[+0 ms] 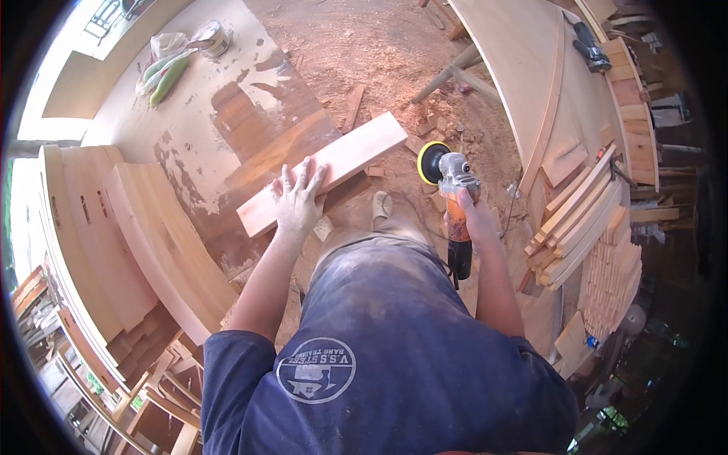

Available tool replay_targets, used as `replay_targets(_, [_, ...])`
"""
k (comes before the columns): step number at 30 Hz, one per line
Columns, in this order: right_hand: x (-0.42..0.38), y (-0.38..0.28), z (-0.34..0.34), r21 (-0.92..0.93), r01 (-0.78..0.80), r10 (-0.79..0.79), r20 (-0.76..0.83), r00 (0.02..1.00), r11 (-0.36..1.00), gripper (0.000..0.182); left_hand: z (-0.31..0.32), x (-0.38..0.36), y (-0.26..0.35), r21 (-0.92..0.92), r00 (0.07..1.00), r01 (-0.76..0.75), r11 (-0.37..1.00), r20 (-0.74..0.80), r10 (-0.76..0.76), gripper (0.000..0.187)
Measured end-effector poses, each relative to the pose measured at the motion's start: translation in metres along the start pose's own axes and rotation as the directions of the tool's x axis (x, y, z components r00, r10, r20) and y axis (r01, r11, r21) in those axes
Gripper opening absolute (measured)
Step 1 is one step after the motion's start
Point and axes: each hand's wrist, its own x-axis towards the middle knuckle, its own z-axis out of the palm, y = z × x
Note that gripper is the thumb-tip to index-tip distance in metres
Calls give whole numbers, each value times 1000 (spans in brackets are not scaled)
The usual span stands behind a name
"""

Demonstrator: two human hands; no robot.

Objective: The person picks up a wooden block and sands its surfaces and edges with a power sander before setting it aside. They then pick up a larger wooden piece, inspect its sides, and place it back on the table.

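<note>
My left hand [299,199] lies with spread fingers on a pale wooden board [356,155], pressing on its upper face. The board rests at a slant across the corner of a worn, stained tabletop [197,140], one end jutting past the edge. In my right hand [476,216] is an orange and grey angle grinder [458,205], fingers wrapped round its body. Its round pad [432,162], black with a yellow rim, faces the board's end but stands apart from it. Whether the pad is spinning cannot be made out.
Curved planks [152,235] are stacked at left. A tub [210,38] and a plastic bag with green items [168,80] sit on the tabletop. At right, a second table [523,53] bears a power tool [591,53] and wood strips [580,220]. Shavings [341,45] cover the floor.
</note>
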Motion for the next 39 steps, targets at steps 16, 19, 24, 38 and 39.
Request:
replay_targets(16, [65, -62, 130, -663, 248, 37, 385, 922, 706, 73, -3, -96, -132, -179, 873, 482, 858, 187, -451, 106])
replay_targets(19, [64, -55, 156, -705, 230, 111, 402, 909, 671, 71, 21, -101, -144, -314, 843, 538, 782, 218, -492, 109])
replay_targets(24, [42, -54, 216, -741, 287, 179, 479, 860, 607, 74, 41, -113, -152, -403, 867, 491, 772, 143, -477, 110])
replay_targets(38, [-3, -18, 346, -768, 480, 222, 602, 767, 424, 87, 72, -123, -181, -309, 937, 348, 885, 73, -343, 100])
replay_targets(39, [0, -17, 344, -767, 463, 216, 594, 775, 445, 85, 68, -122, -181, -298, 937, 350, 888, 93, -337, 99])
